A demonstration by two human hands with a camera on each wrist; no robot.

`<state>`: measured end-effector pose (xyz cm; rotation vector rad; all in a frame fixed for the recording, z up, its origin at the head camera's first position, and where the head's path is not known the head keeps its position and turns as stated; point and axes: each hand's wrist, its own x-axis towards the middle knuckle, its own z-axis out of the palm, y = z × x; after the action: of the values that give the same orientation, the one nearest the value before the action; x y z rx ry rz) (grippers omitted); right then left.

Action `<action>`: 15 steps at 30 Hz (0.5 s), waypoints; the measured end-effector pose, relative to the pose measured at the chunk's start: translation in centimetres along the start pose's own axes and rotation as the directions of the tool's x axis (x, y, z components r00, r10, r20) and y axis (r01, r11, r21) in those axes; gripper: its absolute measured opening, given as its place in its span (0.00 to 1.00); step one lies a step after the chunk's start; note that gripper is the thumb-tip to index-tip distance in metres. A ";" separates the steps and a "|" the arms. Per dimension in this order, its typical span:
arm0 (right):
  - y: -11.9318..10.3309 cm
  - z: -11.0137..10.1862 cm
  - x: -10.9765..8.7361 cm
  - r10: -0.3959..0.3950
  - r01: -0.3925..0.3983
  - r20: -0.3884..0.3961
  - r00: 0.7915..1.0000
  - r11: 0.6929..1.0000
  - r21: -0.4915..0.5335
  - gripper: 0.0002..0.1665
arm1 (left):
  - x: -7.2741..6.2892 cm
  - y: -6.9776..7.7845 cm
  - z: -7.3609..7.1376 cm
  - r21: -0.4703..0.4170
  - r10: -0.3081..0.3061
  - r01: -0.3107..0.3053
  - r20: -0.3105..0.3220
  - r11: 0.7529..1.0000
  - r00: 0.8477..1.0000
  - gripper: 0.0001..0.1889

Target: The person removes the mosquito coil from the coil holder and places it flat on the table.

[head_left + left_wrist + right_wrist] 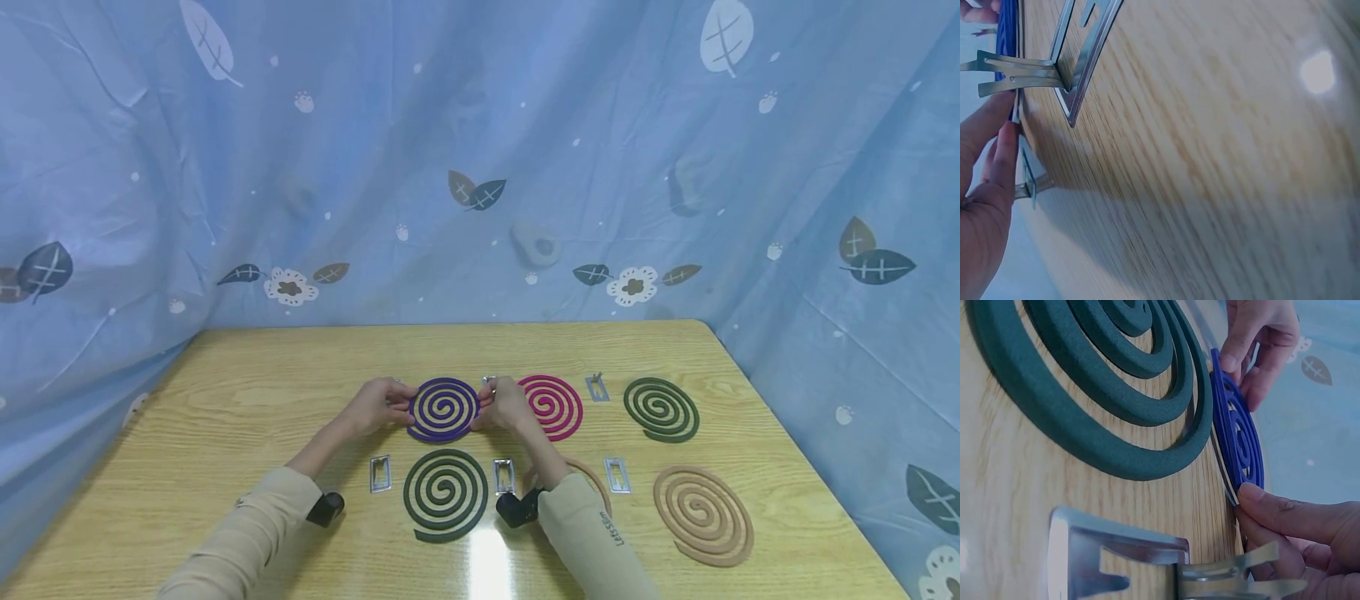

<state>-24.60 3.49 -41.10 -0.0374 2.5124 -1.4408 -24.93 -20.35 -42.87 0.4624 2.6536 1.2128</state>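
A purple mosquito coil is between my two hands at the back row of the table, seen nearly edge-on in the right wrist view. My left hand pinches its left edge between thumb and fingers. At the right edge, my right hand pinches it the same way, the thumb on the near face. A dark green coil lies just in front. Small metal coil stands with raised prongs lie near the hands, one stand close to the right hand and partly hiding it.
A pink coil lies right of my right hand, another green coil farther right. One tan coil is partly hidden by my right forearm; a second tan coil lies front right. More metal stands lie between coils. A blue curtain hangs behind.
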 end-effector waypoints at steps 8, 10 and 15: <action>-0.1 0.2 0.1 0.015 -0.015 -0.039 0.999 1.000 -0.004 0.24 | -0.1 0.1 0.1 0.010 0.004 -0.004 -0.010 1.000 1.000 0.23; -0.1 0.2 0.2 0.011 -0.012 -0.043 0.999 1.000 -0.011 0.24 | 0.0 0.1 0.2 0.004 0.001 -0.001 -0.014 1.000 1.000 0.23; 0.0 0.3 0.3 -0.015 0.012 -0.057 0.998 0.999 -0.045 0.24 | 0.0 0.1 0.2 0.013 0.009 -0.009 -0.022 1.000 1.000 0.22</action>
<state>-24.83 3.20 -41.32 -0.0213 2.5951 -1.4096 -24.88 -20.13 -42.93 0.4657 2.6817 1.2114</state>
